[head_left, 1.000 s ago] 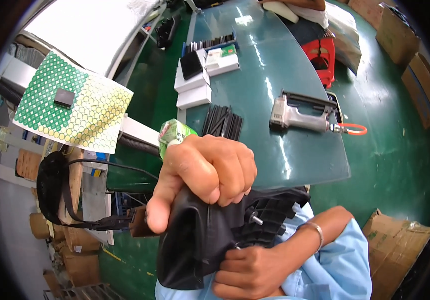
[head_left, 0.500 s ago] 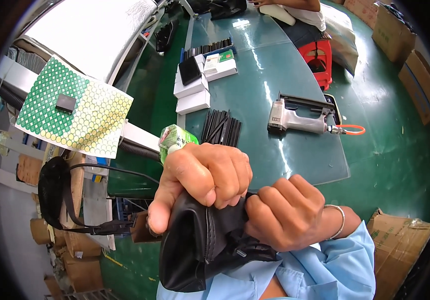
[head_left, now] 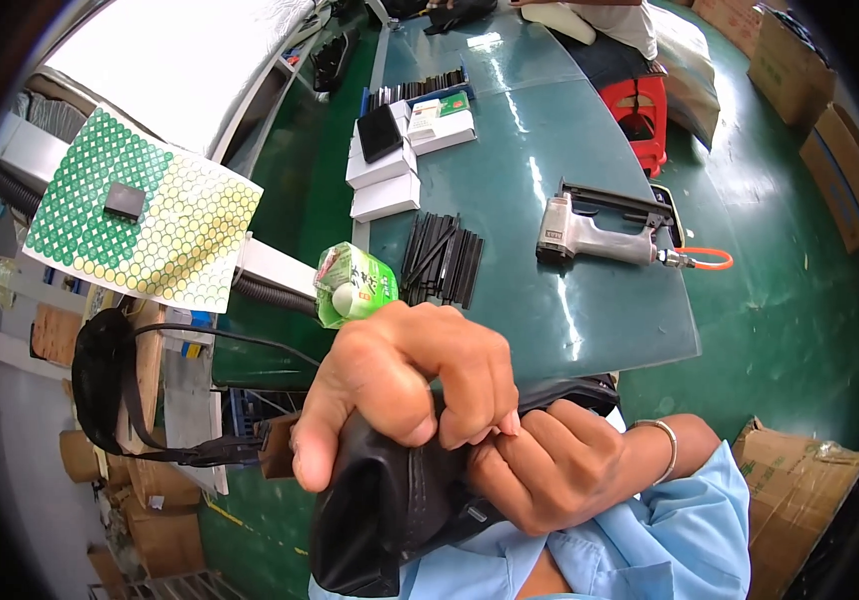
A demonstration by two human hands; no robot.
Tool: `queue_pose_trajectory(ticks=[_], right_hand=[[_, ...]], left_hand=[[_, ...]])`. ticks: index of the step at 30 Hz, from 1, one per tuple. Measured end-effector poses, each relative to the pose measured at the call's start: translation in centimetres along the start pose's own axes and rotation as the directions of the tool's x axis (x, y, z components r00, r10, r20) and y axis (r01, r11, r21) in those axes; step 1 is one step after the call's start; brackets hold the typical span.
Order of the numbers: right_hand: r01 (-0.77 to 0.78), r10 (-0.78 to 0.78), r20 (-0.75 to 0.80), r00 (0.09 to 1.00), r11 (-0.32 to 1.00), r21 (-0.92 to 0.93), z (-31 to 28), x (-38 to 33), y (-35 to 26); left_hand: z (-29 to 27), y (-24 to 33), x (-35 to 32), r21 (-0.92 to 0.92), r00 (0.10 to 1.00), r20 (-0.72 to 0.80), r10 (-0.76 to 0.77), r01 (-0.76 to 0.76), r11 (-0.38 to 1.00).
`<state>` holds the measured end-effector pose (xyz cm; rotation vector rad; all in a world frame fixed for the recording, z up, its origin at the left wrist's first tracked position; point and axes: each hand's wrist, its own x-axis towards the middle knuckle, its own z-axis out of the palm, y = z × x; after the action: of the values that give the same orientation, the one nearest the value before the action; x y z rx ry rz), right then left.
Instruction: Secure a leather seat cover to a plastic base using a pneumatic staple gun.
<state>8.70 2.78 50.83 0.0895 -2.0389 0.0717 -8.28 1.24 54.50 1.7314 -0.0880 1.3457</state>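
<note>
A black leather bag (head_left: 375, 520) with a stitched seam and a small metal tag is held up close against my light blue shirt. My left hand (head_left: 415, 370) is closed over its upper edge, fingers curled in and thumb down its left side. My right hand (head_left: 555, 465) is a fist on the bag's right part, its knuckles close beside the left fingertips. Part of the black bag also shows behind the right hand. What the curled fingers pinch is hidden.
On the green table (head_left: 510, 330) lie a pneumatic stapler (head_left: 600, 235) with an orange hose, black strips (head_left: 440, 260), white boxes (head_left: 385, 195) and a phone (head_left: 380, 133). A green packet (head_left: 355, 285) stands by the left hand. Another person sits beyond, near a red stool (head_left: 640, 120).
My right hand has moved left and down, closer to the left hand. The bag has shifted slightly left and down, and more of it shows behind the right hand.
</note>
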Motion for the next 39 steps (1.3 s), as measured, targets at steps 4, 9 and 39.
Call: queue_pose_trajectory(ticks=[4,9,39], right_hand=[[0.014,-0.014,-0.013,1.000,1.000,-0.002,-0.5,0.3,-0.2],[-0.053,0.059,-0.096,0.994,0.997,0.062,-0.7,0.6,0.0],[-0.040,0.051,-0.418,0.907,0.999,0.036,0.5,3.7,-0.3]], left_hand=[[1.0,0.2,-0.1,-0.030,0.997,-0.070,-0.013,0.011,0.999],[1.2,0.0,-0.3,-0.058,0.992,-0.126,-0.026,0.019,0.998],[1.6,-0.7,-0.9,-0.141,0.999,-0.052,0.002,-0.009,0.990]])
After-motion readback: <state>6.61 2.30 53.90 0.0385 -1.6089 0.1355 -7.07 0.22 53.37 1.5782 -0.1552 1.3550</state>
